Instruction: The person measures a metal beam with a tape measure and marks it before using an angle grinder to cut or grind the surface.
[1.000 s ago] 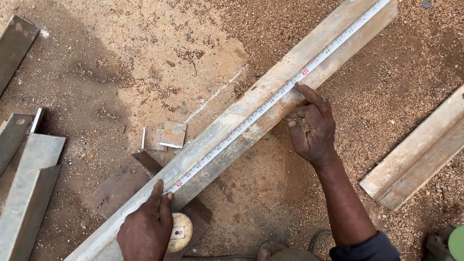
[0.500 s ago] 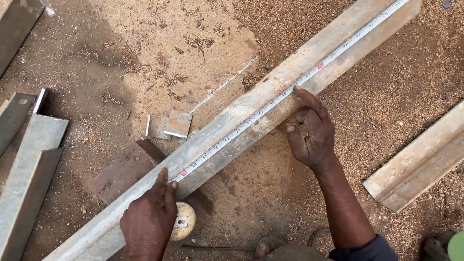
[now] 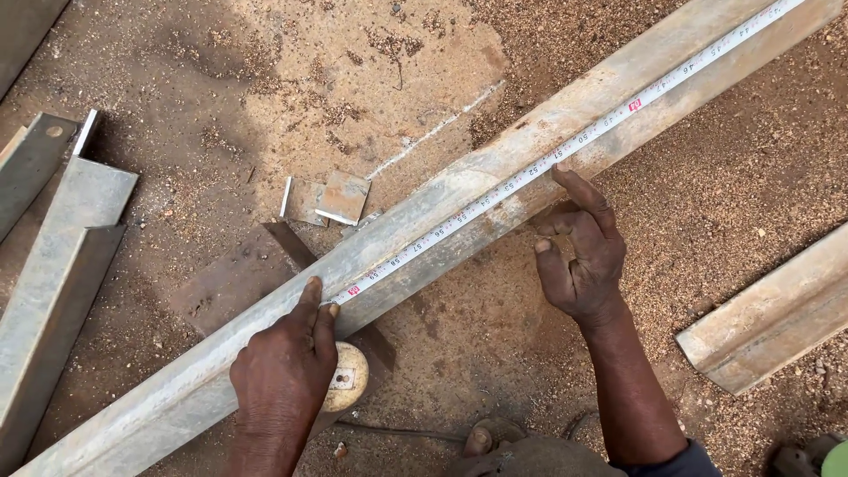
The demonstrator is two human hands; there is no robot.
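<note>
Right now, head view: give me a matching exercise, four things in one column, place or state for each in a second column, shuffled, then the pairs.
Things:
1. tape measure blade
2. tape measure case
3. left hand
4. right hand

Places or states:
A. round and cream, on the ground below the long steel angle
B. fingertip touching the blade partway along the angle
C. stretched flat along the angle
D. fingers pressing the blade down where it meets the case

Pairs: 1-C, 2-A, 3-D, 4-B
</note>
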